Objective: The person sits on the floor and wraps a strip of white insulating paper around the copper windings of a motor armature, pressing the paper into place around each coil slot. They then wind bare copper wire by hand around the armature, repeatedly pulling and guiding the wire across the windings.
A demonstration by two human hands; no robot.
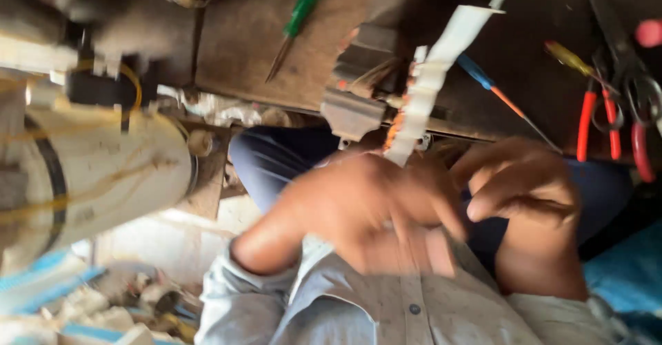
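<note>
Left hand (358, 207) blurred, curled around the near end of a white strip (431, 83); grip seems closed on it. Right hand (524, 186) beside it, fingers bent, holding nothing that can be made out. Big white cylinder (89, 173) stands far left. Strip runs up over the wooden bench (234, 35); looks light, thin, bendable, best pinched by its edges. Red-handled pliers (610, 121) at right, green screwdriver (293, 28) smallest.

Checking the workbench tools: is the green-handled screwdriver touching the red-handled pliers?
Apart. The head view shows the green-handled screwdriver lying at the bench's left and the red-handled pliers far right, with bare wooden bench between them.
</note>
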